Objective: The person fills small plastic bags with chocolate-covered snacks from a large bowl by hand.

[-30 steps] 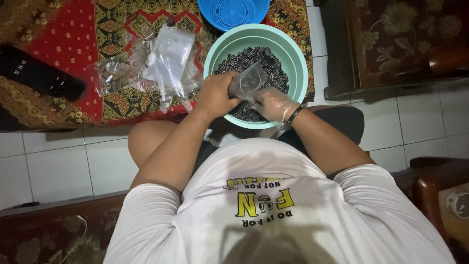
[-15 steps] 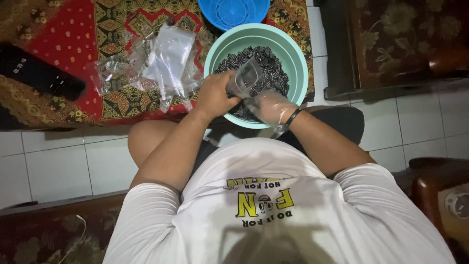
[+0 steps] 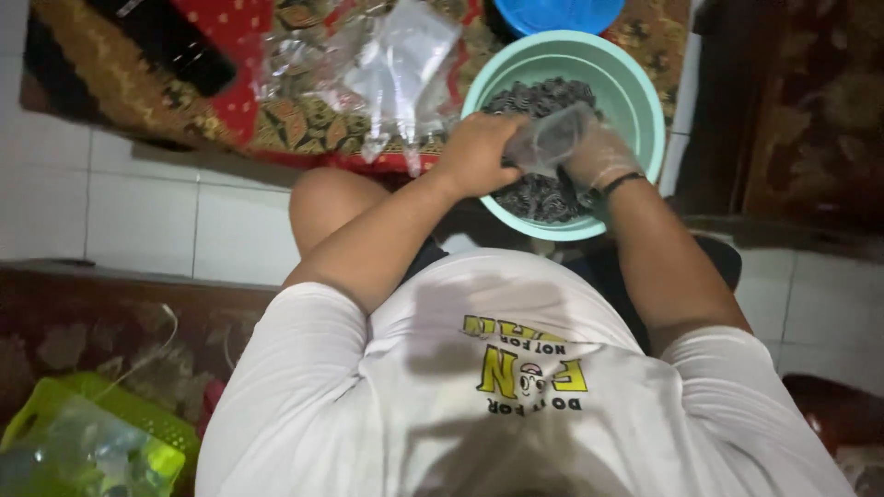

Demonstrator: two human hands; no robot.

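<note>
A teal plastic basin [image 3: 635,87] on the floor in front of me holds a heap of small dark pieces [image 3: 539,195]. Over it I hold a small clear plastic bag [image 3: 552,138] between both hands. My left hand [image 3: 477,152] is bare and grips the bag's left side. My right hand [image 3: 600,156] wears a thin clear glove and a dark wristband, and it closes on the bag's right end. What is inside the bag is too blurred to tell.
A pile of empty clear bags [image 3: 387,69] lies on a red and brown patterned cloth [image 3: 230,110] left of the basin. A blue round lid [image 3: 557,14] sits behind the basin. A black object [image 3: 175,41] lies far left, a green basket [image 3: 101,442] near left, dark wooden furniture [image 3: 801,110] right.
The view has shifted, so the basin and hands now sit further right and higher. Both hands stay on the small bag over the basin, slightly turned.
</note>
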